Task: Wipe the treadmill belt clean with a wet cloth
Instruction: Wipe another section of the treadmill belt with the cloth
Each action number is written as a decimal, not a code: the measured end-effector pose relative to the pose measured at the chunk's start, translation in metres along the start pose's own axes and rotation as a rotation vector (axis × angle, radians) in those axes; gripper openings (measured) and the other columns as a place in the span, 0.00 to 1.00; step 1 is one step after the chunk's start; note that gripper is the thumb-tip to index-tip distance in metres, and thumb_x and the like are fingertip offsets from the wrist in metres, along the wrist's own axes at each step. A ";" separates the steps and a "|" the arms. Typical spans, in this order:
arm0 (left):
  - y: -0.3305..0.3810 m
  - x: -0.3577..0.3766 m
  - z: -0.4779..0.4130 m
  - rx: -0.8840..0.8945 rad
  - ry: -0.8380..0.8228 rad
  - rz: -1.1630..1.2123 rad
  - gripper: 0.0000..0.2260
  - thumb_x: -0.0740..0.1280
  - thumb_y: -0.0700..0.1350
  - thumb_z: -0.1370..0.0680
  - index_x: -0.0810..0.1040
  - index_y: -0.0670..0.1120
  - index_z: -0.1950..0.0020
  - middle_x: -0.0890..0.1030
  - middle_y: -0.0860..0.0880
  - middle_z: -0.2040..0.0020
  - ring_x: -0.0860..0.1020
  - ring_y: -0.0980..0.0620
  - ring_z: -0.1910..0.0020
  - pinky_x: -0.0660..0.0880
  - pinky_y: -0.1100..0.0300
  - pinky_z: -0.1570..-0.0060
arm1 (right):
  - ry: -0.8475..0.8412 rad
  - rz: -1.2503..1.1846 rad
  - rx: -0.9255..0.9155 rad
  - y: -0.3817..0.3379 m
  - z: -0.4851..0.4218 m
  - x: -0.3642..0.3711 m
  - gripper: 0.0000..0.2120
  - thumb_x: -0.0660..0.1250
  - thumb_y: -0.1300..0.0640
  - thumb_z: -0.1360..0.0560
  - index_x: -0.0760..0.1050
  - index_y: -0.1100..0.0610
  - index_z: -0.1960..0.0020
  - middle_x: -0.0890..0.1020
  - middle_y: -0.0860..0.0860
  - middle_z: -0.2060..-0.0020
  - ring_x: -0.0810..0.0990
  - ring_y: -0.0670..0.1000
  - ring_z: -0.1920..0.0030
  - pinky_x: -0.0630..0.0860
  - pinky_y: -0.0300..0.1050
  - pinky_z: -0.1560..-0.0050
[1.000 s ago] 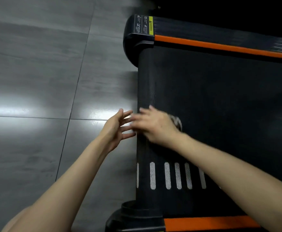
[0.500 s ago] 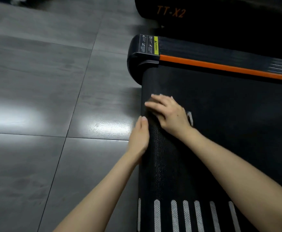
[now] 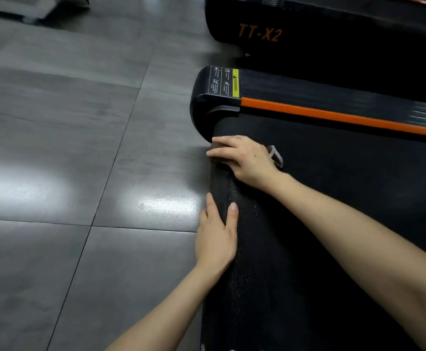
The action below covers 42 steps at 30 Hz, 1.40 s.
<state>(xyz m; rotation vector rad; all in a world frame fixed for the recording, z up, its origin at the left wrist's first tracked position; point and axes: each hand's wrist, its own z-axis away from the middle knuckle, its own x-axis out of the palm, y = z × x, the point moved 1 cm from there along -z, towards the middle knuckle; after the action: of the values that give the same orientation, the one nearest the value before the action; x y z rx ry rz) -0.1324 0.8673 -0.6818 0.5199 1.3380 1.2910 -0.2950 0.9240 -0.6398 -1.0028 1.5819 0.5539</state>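
So, the right hand [image 3: 245, 158] lies flat on the cloth [image 3: 275, 154], fingers straight and together, pressing it on the belt [image 3: 320, 224] at its rounded end, just beside the black cap [image 3: 203, 100]. One grey corner of cloth shows behind the hand. The left hand [image 3: 215, 236] rests on the same edge, nearer to the person, not touching the right; thumb on top, other fingers straight down the side. Orange stripe [image 3: 333, 116] on far rail, w/ a yellow label [image 3: 224, 82] on the cap. Second machine [image 3: 308, 26], marked TT-X2, is behind.
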 end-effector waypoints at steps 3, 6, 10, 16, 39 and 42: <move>-0.003 0.000 -0.001 0.019 0.018 0.016 0.30 0.53 0.60 0.21 0.55 0.48 0.23 0.70 0.43 0.32 0.69 0.45 0.34 0.66 0.48 0.36 | 0.103 0.003 0.242 0.035 -0.033 -0.007 0.18 0.61 0.60 0.25 0.78 0.45 0.40 0.76 0.48 0.36 0.74 0.56 0.39 0.74 0.55 0.43; -0.003 0.000 -0.002 0.029 0.003 0.035 0.30 0.53 0.61 0.22 0.55 0.48 0.24 0.70 0.44 0.32 0.69 0.46 0.34 0.66 0.48 0.35 | 0.167 0.018 0.461 0.054 -0.042 -0.010 0.19 0.60 0.60 0.23 0.76 0.43 0.38 0.74 0.45 0.35 0.73 0.54 0.37 0.72 0.50 0.42; 0.000 -0.002 -0.001 0.017 -0.006 0.049 0.29 0.54 0.59 0.21 0.54 0.48 0.23 0.69 0.43 0.31 0.68 0.46 0.33 0.66 0.50 0.35 | 0.166 0.007 0.502 0.034 -0.039 -0.007 0.17 0.59 0.59 0.22 0.75 0.44 0.37 0.72 0.45 0.33 0.71 0.55 0.35 0.69 0.50 0.39; 0.002 -0.002 0.001 -0.008 -0.013 0.032 0.29 0.53 0.59 0.20 0.53 0.48 0.23 0.68 0.42 0.31 0.67 0.45 0.33 0.66 0.50 0.35 | 0.081 0.138 0.612 0.082 -0.015 -0.031 0.23 0.60 0.64 0.26 0.74 0.44 0.36 0.70 0.45 0.31 0.70 0.55 0.34 0.69 0.49 0.37; 0.013 -0.066 0.031 -0.287 -0.176 0.387 0.25 0.50 0.58 0.18 0.59 0.47 0.24 0.64 0.48 0.25 0.62 0.49 0.27 0.58 0.51 0.29 | -0.261 -0.233 -0.153 -0.184 0.196 -0.041 0.22 0.59 0.61 0.31 0.79 0.49 0.40 0.77 0.49 0.37 0.75 0.62 0.37 0.70 0.65 0.38; 0.012 -0.071 0.029 -0.244 -0.198 0.361 0.24 0.49 0.58 0.18 0.59 0.51 0.24 0.65 0.48 0.26 0.64 0.48 0.28 0.61 0.52 0.34 | -0.387 -0.363 -0.190 -0.173 0.226 -0.059 0.21 0.60 0.61 0.28 0.76 0.49 0.37 0.73 0.48 0.33 0.69 0.58 0.31 0.64 0.61 0.32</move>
<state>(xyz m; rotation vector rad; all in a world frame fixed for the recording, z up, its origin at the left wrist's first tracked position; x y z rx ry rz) -0.0928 0.8192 -0.6351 0.7186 0.9326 1.6257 -0.0251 1.0296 -0.6155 -1.2106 0.9912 0.6080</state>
